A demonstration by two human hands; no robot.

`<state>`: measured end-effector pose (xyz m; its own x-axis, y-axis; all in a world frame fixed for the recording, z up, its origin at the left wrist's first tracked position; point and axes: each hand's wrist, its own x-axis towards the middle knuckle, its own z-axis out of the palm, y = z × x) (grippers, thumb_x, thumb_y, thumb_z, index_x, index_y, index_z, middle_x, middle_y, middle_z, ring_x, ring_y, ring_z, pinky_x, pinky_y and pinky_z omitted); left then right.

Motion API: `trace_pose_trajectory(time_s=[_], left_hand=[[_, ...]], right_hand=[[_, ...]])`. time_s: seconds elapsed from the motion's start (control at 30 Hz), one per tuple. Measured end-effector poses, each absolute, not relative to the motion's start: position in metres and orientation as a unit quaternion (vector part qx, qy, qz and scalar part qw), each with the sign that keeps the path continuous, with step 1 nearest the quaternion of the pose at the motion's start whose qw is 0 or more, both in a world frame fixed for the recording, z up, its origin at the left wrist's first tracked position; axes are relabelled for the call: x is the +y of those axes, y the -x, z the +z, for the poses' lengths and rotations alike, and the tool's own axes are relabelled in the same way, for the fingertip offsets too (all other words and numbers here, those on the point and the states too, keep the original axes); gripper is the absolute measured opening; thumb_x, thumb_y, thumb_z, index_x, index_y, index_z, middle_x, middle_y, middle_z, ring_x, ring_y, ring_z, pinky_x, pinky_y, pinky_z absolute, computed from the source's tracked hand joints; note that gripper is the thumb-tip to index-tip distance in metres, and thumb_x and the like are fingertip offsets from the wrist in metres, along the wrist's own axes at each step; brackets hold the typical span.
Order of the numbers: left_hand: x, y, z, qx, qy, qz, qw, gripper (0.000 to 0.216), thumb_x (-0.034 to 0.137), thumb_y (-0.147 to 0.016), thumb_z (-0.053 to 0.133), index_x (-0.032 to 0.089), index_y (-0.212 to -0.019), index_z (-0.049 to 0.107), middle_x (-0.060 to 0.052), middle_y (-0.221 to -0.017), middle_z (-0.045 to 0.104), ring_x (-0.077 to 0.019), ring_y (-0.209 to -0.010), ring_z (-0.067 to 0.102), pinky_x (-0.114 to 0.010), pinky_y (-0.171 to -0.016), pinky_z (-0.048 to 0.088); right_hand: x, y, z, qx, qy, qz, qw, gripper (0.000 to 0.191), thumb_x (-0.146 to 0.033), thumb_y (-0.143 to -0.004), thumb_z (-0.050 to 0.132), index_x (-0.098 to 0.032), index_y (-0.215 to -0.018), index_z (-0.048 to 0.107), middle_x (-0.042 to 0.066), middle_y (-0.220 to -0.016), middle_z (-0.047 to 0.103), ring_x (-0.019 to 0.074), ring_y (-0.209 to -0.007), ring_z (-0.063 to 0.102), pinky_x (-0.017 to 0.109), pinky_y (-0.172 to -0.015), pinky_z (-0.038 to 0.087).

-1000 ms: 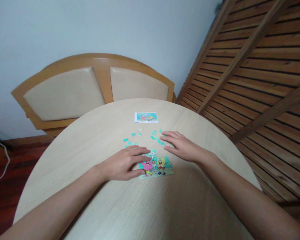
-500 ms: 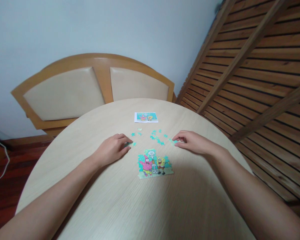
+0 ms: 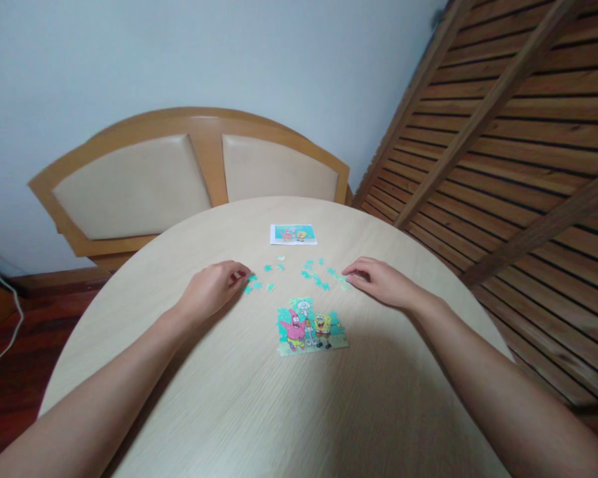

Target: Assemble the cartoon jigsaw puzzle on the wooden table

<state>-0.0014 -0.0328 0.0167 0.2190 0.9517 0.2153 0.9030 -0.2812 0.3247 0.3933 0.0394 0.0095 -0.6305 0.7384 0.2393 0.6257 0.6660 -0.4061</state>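
A partly joined jigsaw puzzle (image 3: 311,332) with three cartoon figures lies on the table in front of me. Beyond it, loose teal puzzle pieces (image 3: 315,277) are scattered in a left and a right group. At the left group, the bent fingers of my left hand (image 3: 218,287) close around the edge of a puzzle piece (image 3: 251,278). My right hand (image 3: 379,280) rests by the right group, thumb and forefinger nearly together beside pale pieces (image 3: 343,285). Whatever lies between those right fingertips is too small to make out.
A printed picture card (image 3: 294,234) with the same figures lies at the far side of the round wooden table (image 3: 219,411). Behind the table stands a padded wooden chair back (image 3: 129,189). A slatted wooden panel (image 3: 523,133) slants along the right.
My left hand has drawn back to the left, uncovering several pieces, and its fingers have curled in. On the right, my thumb and forefinger have come closer together.
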Motion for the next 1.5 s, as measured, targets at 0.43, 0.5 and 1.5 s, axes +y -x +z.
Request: trace_pose_trajectory(time_s=[0.43, 0.5, 1.5], left_hand=[[-0.036, -0.017, 0.003, 0.499, -0.837, 0.219, 0.050, 0.030, 0.038, -0.098, 0.056, 0.021, -0.120, 0.070, -0.011, -0.118, 0.068, -0.0276, -0.108, 0.062, -0.045, -0.095, 0.052], [-0.036, -0.023, -0.003, 0.487, -0.843, 0.223, 0.042, 0.030, 0.036, -0.099, 0.056, 0.021, -0.121, 0.070, -0.011, -0.118, 0.066, -0.0282, -0.109, 0.060, -0.047, -0.097, 0.051], [-0.041, -0.041, -0.002, 0.408, -0.850, 0.290, 0.164, 0.018, 0.028, -0.102, 0.053, 0.025, -0.102, 0.071, -0.004, -0.102, 0.073, -0.0238, -0.109, 0.061, -0.043, -0.099, 0.049]], right_hand=[[0.044, -0.388, -0.008, -0.904, 0.336, 0.110, 0.240, 0.027, -0.040, -0.098, 0.058, -0.023, -0.116, 0.069, 0.011, -0.117, 0.069, 0.0257, -0.114, 0.063, 0.048, -0.103, 0.049], [0.044, -0.387, -0.007, -0.903, 0.337, 0.112, 0.241, 0.027, -0.040, -0.098, 0.057, -0.023, -0.115, 0.070, 0.011, -0.117, 0.069, 0.0259, -0.113, 0.063, 0.048, -0.102, 0.049], [0.039, -0.385, -0.005, -0.906, 0.344, 0.115, 0.219, 0.031, -0.041, -0.099, 0.056, -0.022, -0.121, 0.068, 0.012, -0.121, 0.066, 0.0270, -0.117, 0.061, 0.049, -0.105, 0.049]])
